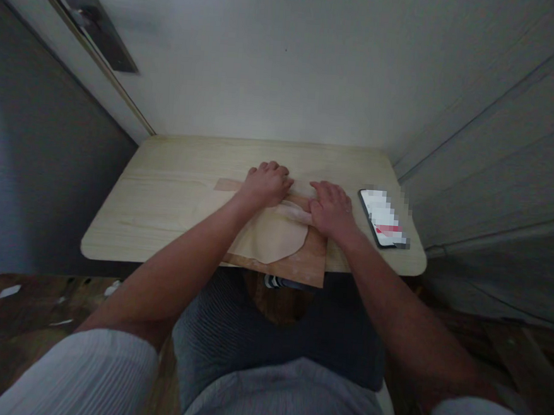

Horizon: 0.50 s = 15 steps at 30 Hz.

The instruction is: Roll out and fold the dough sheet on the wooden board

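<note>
A flat sheet of pale dough [275,236] lies on a brown wooden board [308,270] that overhangs the near edge of a light wooden table [164,193]. Across the dough's far part lies a wooden rolling pin [298,214]. My left hand [265,184] presses down on the pin's left end, fingers curled over it. My right hand [331,210] rests palm-down on its right end, fingers stretched forward. Most of the pin is hidden under the hands.
A smartphone [383,219] with a lit screen lies on the table right of the board. A white wall stands behind the table, a door with a metal handle [89,11] at upper left. Paper scraps [10,290] lie on the dark wooden floor.
</note>
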Tool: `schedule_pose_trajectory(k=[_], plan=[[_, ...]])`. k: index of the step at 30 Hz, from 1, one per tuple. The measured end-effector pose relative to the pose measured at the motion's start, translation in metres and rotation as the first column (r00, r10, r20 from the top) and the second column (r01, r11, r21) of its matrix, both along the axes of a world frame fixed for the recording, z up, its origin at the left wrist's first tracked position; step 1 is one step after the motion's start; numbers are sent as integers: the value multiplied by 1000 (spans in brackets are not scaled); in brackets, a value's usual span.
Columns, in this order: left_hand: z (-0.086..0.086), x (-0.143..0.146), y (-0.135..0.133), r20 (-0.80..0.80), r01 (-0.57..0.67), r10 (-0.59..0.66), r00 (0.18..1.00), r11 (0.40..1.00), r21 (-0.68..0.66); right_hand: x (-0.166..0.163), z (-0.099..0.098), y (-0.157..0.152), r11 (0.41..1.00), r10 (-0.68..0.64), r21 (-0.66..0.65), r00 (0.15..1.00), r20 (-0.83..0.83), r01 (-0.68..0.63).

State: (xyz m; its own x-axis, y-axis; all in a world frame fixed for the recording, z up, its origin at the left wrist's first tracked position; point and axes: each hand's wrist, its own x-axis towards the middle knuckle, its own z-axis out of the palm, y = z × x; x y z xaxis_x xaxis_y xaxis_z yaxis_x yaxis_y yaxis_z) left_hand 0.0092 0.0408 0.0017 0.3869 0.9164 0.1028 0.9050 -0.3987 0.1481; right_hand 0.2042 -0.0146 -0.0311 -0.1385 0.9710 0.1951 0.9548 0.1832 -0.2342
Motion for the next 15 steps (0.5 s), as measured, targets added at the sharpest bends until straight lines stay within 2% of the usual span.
schedule_pose_trajectory(k=[7,15], plan=[[2,-3,-14,25,28,-28,999,999,27,-4,2,-11,1000,-28,4,1000,-8,28],[5,-5,-31,16,28,-28,999,999,44,-8,-1,-24,996,-34,85,997,-74,41]])
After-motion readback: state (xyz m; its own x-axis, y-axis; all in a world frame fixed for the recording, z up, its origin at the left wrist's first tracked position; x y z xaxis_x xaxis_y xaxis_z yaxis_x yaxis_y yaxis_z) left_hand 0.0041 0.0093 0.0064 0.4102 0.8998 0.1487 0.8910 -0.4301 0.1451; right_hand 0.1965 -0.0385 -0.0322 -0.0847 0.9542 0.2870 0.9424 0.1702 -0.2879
